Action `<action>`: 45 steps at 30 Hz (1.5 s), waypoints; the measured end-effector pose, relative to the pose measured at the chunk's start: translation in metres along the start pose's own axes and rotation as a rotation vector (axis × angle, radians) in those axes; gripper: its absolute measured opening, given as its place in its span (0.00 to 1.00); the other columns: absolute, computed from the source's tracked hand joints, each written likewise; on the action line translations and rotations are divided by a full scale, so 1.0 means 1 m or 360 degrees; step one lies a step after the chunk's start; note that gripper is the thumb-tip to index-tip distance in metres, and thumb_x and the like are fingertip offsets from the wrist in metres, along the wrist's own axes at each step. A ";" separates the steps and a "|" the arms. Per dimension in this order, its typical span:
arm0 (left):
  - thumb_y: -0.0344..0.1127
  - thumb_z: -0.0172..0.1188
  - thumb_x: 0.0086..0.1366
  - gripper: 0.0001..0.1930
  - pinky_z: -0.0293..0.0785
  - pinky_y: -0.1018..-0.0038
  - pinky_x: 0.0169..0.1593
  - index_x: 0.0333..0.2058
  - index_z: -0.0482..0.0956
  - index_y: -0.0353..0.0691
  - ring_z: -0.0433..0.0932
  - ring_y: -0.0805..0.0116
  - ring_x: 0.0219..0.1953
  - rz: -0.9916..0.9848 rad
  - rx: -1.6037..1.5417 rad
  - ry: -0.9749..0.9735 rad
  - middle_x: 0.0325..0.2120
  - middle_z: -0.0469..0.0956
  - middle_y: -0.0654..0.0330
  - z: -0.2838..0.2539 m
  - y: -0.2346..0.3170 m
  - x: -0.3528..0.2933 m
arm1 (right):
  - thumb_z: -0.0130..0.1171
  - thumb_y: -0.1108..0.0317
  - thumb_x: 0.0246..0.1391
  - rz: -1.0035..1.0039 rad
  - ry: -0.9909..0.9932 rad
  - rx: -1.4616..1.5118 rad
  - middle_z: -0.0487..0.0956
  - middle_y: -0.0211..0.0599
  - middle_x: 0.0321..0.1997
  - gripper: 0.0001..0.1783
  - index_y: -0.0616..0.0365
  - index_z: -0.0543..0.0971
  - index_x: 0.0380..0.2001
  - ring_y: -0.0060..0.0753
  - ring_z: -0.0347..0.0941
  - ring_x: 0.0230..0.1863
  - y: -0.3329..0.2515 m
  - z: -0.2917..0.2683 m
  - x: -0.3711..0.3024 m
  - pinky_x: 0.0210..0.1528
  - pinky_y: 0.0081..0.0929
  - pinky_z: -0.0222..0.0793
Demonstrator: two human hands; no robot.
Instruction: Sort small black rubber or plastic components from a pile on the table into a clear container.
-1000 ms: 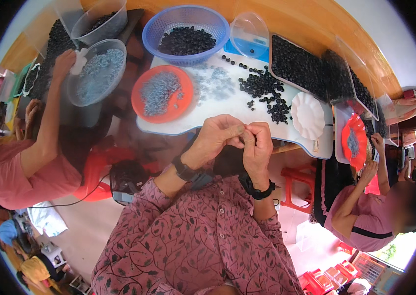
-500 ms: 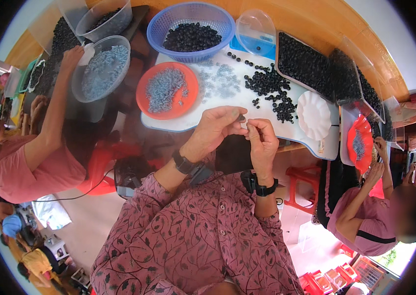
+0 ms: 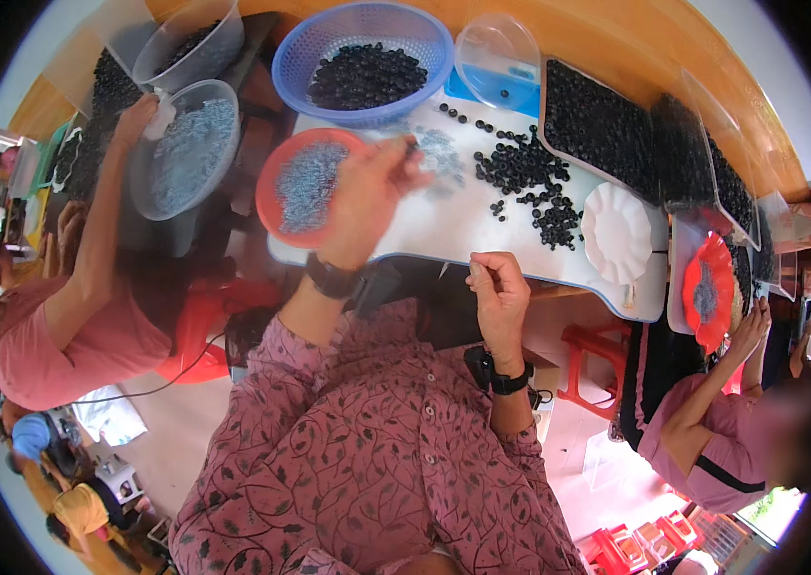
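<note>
My left hand (image 3: pixel 374 199), smeared by motion, reaches over the right edge of an orange plate (image 3: pixel 265 196) heaped with small grey pieces (image 3: pixel 310 187). Its fingertips are pinched on a small black piece (image 3: pixel 412 149), pointing toward the blue basket (image 3: pixel 283 72), which holds many round black pieces (image 3: pixel 367 77). By the front edge of the white board (image 3: pixel 521 230), my right hand (image 3: pixel 499 295) is closed in a pinch; whatever is between its fingertips is too small to make out. More loose black pieces (image 3: pixel 521 161) lie on the board beyond it.
Scattered grey pieces (image 3: pixel 439 158) lie on the board. A clear bowl (image 3: pixel 498 59), a white scalloped plate (image 3: pixel 616 232) and a tray full of black pieces (image 3: pixel 597 125) stand around it. People sit working at left (image 3: pixel 70 335) and right (image 3: pixel 703 431). A red stool (image 3: pixel 592 369) is at right.
My two hands were together in front of the board. The left has swung away and forward-left with the black piece; the right has dropped slightly toward me.
</note>
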State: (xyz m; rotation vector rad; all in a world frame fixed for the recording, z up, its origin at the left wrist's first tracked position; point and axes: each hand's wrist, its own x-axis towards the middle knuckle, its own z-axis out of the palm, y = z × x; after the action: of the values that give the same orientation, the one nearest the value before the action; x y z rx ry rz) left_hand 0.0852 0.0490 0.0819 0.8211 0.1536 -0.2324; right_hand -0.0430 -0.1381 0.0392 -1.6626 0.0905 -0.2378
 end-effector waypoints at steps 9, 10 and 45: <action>0.36 0.50 0.72 0.11 0.77 0.65 0.53 0.39 0.72 0.32 0.77 0.63 0.40 0.0265 -0.0201 0.0349 0.35 0.75 0.54 0.011 0.037 0.051 | 0.58 0.77 0.58 0.0060 0.0131 -0.0143 0.76 0.30 0.32 0.04 0.62 0.78 0.36 0.19 0.73 0.29 0.020 -0.013 0.010 0.32 0.17 0.69; 0.36 0.50 0.72 0.11 0.77 0.65 0.53 0.39 0.72 0.32 0.77 0.63 0.40 0.0251 -0.0202 0.0353 0.35 0.75 0.54 0.010 0.031 0.047 | 0.58 0.78 0.56 0.0048 0.0169 -0.0226 0.76 0.33 0.33 0.04 0.63 0.78 0.36 0.23 0.74 0.30 0.023 -0.016 0.012 0.34 0.19 0.70; 0.32 0.54 0.70 0.12 0.78 0.80 0.37 0.48 0.78 0.34 0.77 0.78 0.30 -0.0259 0.0680 -0.0261 0.36 0.80 0.61 -0.012 -0.117 -0.030 | 0.58 0.69 0.61 0.0618 0.0196 0.0408 0.76 0.25 0.29 0.11 0.64 0.79 0.43 0.13 0.65 0.27 0.032 -0.037 0.046 0.29 0.13 0.60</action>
State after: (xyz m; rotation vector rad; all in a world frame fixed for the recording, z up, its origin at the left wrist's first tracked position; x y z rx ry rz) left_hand 0.0247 -0.0149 -0.0014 1.2105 0.0146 -0.4958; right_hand -0.0032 -0.1865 0.0151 -1.3431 0.4527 -0.0528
